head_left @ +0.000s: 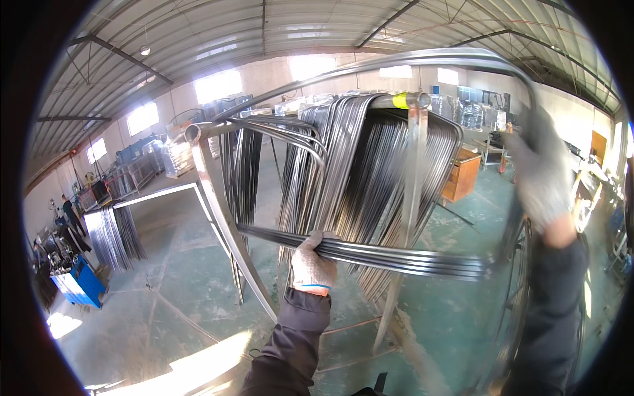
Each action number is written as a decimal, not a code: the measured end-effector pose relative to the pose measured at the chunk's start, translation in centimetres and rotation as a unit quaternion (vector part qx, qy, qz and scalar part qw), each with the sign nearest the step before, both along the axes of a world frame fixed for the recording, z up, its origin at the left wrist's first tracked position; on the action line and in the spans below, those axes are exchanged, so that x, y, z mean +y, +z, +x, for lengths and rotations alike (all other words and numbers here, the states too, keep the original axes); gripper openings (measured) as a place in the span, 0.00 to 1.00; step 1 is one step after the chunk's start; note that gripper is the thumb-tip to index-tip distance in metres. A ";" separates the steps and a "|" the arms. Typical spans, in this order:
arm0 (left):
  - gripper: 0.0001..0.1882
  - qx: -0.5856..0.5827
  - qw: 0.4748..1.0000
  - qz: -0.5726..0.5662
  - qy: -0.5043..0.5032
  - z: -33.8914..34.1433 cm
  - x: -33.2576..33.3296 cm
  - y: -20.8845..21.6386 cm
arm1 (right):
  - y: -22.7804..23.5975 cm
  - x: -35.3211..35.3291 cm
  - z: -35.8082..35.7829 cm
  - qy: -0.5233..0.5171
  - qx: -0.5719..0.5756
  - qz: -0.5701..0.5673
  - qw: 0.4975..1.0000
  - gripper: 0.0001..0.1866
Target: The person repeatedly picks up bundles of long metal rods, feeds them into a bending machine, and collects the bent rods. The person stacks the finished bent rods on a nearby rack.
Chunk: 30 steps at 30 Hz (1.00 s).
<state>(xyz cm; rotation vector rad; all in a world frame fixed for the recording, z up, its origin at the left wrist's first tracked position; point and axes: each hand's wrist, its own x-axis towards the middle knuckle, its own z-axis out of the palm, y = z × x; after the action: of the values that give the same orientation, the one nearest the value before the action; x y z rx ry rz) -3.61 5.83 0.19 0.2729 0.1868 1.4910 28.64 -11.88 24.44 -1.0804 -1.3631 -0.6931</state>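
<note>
My left hand (312, 264), in a grey knit glove, grips the lower run of a bundle of bent metal rods (396, 254) at centre. My right hand (543, 178), also gloved and blurred, holds the same bundle on its right side, where the rods curve up and over the top. The bundle forms a large loop held in front of a metal rack (218, 204). Many similar bent rods (370, 171) hang over the rack's top bar.
A second rack with hanging rods (115, 231) stands at the left. A blue cabinet (79, 284) and a person (69, 214) are at the far left. An orange-brown wooden cabinet (462, 175) stands behind the rack. Green concrete floor (178, 290) lies below.
</note>
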 end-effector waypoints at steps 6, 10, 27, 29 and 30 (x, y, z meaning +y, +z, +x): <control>0.09 -0.034 0.999 0.020 -0.012 -4.2 7.2 -0.3 | -4.3 18.4 -12.9 -0.034 -0.244 -0.156 0.957 0.11; 0.12 0.164 0.975 0.144 0.034 -6.7 9.2 -2.7 | -10.2 20.5 -21.1 0.061 -0.202 -0.174 0.962 0.13; 0.10 0.525 0.800 0.284 -0.068 9.3 -3.8 -17.6 | -50.0 -30.3 17.1 -0.297 0.303 -0.372 0.825 0.14; 0.12 0.718 0.569 0.401 -0.002 18.7 -9.0 -20.1 | -52.6 -38.2 23.6 -0.456 0.342 -0.304 0.764 0.12; 0.12 0.686 0.618 0.377 -0.073 23.3 -12.2 -20.4 | -53.9 -42.3 26.5 -0.486 0.392 -0.281 0.729 0.17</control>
<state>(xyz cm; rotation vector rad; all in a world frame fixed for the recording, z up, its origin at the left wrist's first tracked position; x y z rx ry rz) 19.68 -6.38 -20.25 2.0774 0.7220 0.7908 55.13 -54.14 -29.44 -2.3096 -0.1346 -0.4031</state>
